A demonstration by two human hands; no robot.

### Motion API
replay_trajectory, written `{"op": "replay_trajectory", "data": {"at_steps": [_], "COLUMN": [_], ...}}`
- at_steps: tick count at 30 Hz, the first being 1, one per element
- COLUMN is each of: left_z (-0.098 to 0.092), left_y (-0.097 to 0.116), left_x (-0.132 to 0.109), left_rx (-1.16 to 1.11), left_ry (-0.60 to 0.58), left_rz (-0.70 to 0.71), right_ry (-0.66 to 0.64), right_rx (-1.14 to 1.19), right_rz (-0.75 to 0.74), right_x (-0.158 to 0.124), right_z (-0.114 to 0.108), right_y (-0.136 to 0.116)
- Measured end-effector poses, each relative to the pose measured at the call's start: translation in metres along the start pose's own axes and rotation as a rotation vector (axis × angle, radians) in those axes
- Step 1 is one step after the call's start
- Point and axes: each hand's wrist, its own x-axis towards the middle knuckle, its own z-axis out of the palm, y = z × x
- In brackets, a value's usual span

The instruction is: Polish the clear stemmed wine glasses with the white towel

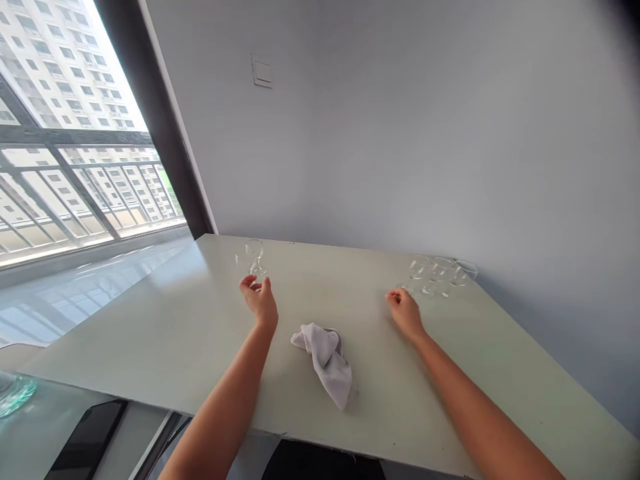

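Pale greenish-white, smooth-topped table (165, 333) bearing clear stemmed glasses (443, 270) and a crumpled light-grey fabric cloth (327, 360).
The cloth lies loosely twisted toward the front edge; three glasses stand close together near the far right corner. More clear glassware (254, 250) shows toward the far left, its contact with the tabletop unclear.

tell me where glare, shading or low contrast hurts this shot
Head view throughout: daylight glares through the window, paling the building outside; the glossy floor shows bright reflections; the clear glasses blend into the pale tabletop; the picture's top right corner goes dark.
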Motion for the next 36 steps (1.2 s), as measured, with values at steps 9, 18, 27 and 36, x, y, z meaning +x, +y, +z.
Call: {"op": "replay_trajectory", "data": {"at_steps": [9,18,27,36], "left_z": [-0.012,0.000,0.011,0.024], "left_y": [-0.015,-0.035,-0.014,-0.009], "left_x": [0.063,0.090,0.033,-0.031], "left_rx": [0.338,0.248,0.192,0.532], "left_ry": [-0.089,-0.263,-0.357,-0.716], "left_rz": [-0.150,-0.192,0.024,0.447], "right_ry": [-0.460,-0.454,-0.547,-0.199], "right_rx": [-0.317,-0.006,1.309,1.586], "right_rz": [-0.635,-0.442,0.257,0.475], "right_x": [-0.129,-0.120,-0.086,-0.067], "right_z": [0.029,0.044,0.042,0.036], "right_y": [-0.108,-0.096,-0.080,-0.073]}}
